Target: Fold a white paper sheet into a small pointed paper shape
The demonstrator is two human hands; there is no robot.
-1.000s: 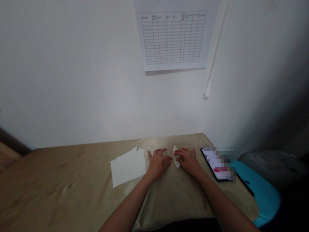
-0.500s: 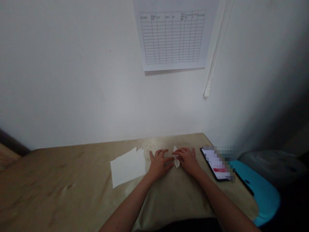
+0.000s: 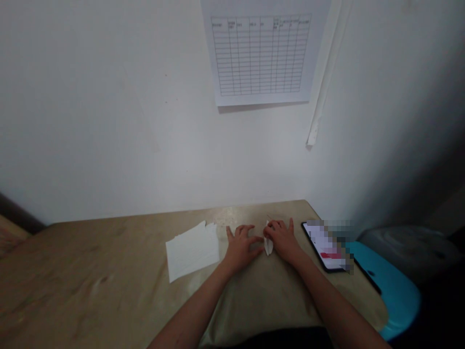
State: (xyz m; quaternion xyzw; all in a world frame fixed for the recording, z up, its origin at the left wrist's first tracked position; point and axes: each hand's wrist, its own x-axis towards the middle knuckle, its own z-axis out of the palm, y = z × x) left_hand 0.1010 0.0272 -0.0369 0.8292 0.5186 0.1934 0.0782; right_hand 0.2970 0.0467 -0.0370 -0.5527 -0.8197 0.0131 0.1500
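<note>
A small folded piece of white paper (image 3: pixel 268 247), narrow and pointed at its near end, lies on the brown tabletop between my hands. My right hand (image 3: pixel 282 238) has its fingers closed on the paper's upper part and covers some of it. Just left of it is my left hand (image 3: pixel 241 245), fingers apart, with the index finger and thumb reaching towards the paper's left edge. It holds nothing that I can see. Further left lie several white paper sheets (image 3: pixel 192 253) with ragged upper edges, near my left wrist.
A phone (image 3: pixel 329 252) with a lit, partly blurred screen lies to the right, near the table edge. Beyond that edge stands a blue stool or chair (image 3: pixel 392 286). A printed table sheet (image 3: pixel 261 58) hangs on the white wall behind the brown table (image 3: pixel 119 261).
My right hand has curled its fingers further over the folded paper, which has shifted slightly right. The left fingers now sit a little apart from it.
</note>
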